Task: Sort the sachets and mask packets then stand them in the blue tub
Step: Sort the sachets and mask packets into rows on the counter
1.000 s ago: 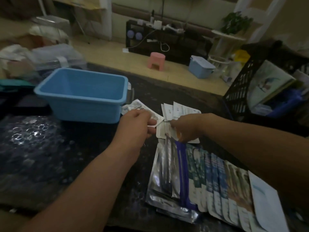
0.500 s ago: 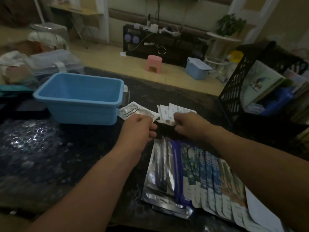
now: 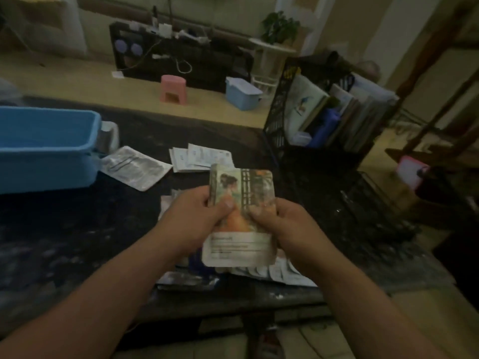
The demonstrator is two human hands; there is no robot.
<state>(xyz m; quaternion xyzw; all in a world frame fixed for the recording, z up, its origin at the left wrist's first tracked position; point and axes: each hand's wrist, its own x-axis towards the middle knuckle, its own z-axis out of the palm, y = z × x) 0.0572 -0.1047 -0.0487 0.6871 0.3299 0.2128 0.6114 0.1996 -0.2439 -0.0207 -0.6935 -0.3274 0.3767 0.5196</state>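
Both my hands hold a stack of mask packets upright above the dark table; the front packet shows a picture of a figure in orange with a white label strip below. My left hand grips the stack's left edge, thumb on its face. My right hand grips the right edge. Under them more mask packets lie fanned on the table. Small white sachets lie in a loose pile further back. A silver packet lies beside the blue tub at the left.
A black mesh crate holding books and papers stands at the right on the dark table. On the floor beyond are a pink stool and a small blue lidded box. The table's front edge runs just below my forearms.
Both hands have left the sachets and lifted a stack of mask packets off the fanned row, holding it upright. The view has swung to the right, so the tub sits further left.
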